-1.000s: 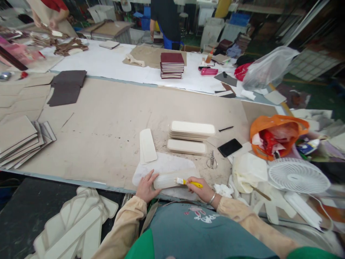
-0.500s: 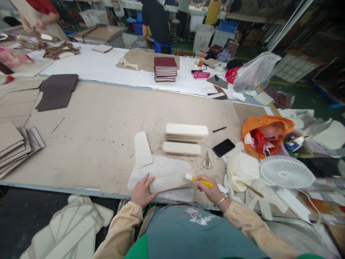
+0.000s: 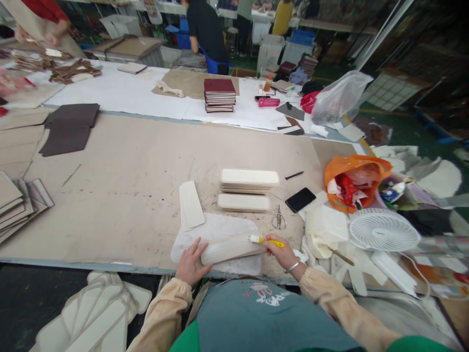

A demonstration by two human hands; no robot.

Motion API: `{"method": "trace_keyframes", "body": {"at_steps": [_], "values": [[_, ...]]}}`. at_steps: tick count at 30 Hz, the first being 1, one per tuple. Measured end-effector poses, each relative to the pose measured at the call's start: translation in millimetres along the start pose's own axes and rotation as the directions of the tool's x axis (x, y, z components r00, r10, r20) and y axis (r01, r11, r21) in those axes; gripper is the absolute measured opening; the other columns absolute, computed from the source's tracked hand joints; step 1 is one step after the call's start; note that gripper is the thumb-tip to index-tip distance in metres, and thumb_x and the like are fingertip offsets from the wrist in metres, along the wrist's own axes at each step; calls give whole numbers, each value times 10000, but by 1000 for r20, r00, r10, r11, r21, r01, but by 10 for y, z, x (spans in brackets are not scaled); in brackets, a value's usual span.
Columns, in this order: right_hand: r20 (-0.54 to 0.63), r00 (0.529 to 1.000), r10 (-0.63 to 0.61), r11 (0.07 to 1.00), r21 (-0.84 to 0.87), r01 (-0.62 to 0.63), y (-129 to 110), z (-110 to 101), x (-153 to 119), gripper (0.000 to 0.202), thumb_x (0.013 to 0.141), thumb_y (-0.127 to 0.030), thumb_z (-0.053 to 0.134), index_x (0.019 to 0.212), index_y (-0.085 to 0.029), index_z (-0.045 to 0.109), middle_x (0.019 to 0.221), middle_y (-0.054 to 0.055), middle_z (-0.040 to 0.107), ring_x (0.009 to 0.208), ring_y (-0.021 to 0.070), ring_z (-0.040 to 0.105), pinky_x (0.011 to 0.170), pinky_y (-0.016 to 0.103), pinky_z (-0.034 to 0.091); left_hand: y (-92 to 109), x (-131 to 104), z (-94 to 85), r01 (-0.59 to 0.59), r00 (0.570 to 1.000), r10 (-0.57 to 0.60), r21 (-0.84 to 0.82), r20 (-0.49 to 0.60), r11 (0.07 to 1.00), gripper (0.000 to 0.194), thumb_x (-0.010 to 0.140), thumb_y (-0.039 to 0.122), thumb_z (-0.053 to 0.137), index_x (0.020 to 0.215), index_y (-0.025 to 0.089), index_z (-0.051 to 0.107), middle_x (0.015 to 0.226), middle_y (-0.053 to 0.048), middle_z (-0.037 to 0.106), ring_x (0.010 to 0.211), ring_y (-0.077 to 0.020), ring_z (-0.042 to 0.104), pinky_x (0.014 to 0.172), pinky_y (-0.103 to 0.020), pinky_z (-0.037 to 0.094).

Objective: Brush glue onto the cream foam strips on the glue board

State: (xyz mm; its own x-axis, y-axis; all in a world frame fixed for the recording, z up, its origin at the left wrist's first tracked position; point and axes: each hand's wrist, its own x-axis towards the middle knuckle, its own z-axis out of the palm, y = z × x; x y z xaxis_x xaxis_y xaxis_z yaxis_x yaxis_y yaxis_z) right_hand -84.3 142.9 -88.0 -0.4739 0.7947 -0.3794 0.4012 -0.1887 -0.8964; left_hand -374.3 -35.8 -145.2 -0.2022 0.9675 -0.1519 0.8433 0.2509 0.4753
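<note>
My right hand (image 3: 281, 253) grips a yellow-handled brush (image 3: 274, 242), its pale bristles resting on the right end of a long off-white strip (image 3: 229, 249). The strip's upper face looks glossy. With fingers spread, my left hand (image 3: 191, 262) lies against the strip's left end. Beneath the strip is a white sheet (image 3: 183, 239) at the table's near edge. Two slim rounded pieces (image 3: 191, 205) overlap just behind my left hand. Farther back sit a taller stack of cream strips (image 3: 249, 177) and a lower stack (image 3: 244, 202).
Scissors (image 3: 279, 220), a black phone (image 3: 300, 199) and a pen (image 3: 294, 175) lie to the right. Beyond them are an orange bag (image 3: 331, 171), a white tub (image 3: 324, 225) and a white fan (image 3: 384, 232). Pale cut pieces (image 3: 98, 313) are piled at lower left. Several people stand behind.
The brush and my right hand have shifted slightly against the strip, with the bristles still at its right end. My left hand stays at the left end. The whole view has moved slightly.
</note>
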Motion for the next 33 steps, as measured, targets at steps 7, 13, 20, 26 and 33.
{"method": "trace_keyframes", "body": {"at_steps": [7, 13, 20, 26, 33], "values": [[38, 999, -24, 1000, 14, 24, -114, 150, -173, 202, 788, -342, 494, 817, -172, 600, 567, -14, 582, 506, 114, 533, 513, 221, 452, -35, -2, 39, -36, 999, 36, 9, -29, 999, 660, 670, 368, 625, 1282, 245, 411, 1405, -106, 336, 1208, -283, 414, 957, -428, 382], [180, 983, -32, 999, 13, 30, -34, 275, -197, 157, 772, -295, 511, 794, -173, 608, 569, -16, 590, 512, 112, 548, 528, 217, 457, -20, 5, 24, -41, 999, 42, 31, -19, 999, 638, 697, 385, 600, 1287, 234, 408, 1396, -113, 349, 1193, -279, 432, 958, -430, 385], [-25, 1000, 8, 997, -77, -10, 90, -230, -260, 176, 783, -298, 494, 833, -177, 611, 556, -15, 593, 495, 127, 537, 498, 229, 451, -38, 2, 53, -40, 999, 41, 16, -27, 999, 650, 689, 370, 608, 1292, 241, 401, 1400, -104, 345, 1196, -270, 427, 971, -422, 373], [120, 991, -65, 998, -8, 67, -39, 119, -218, 179, 790, -310, 495, 821, -177, 611, 599, -7, 606, 536, 125, 560, 540, 229, 464, -18, 7, 20, -8, 1000, 8, -2, 13, 1000, 665, 680, 361, 612, 1297, 245, 392, 1397, -105, 350, 1222, -271, 401, 979, -435, 361], [-30, 999, -30, 996, -87, 28, 32, -132, -227, 244, 775, -386, 504, 842, -180, 615, 578, -5, 585, 545, 152, 559, 528, 253, 461, 120, -17, -100, 49, 996, -50, 16, 70, 999, 710, 643, 361, 645, 1296, 229, 401, 1408, -116, 339, 1261, -282, 350, 1012, -480, 305]]}}
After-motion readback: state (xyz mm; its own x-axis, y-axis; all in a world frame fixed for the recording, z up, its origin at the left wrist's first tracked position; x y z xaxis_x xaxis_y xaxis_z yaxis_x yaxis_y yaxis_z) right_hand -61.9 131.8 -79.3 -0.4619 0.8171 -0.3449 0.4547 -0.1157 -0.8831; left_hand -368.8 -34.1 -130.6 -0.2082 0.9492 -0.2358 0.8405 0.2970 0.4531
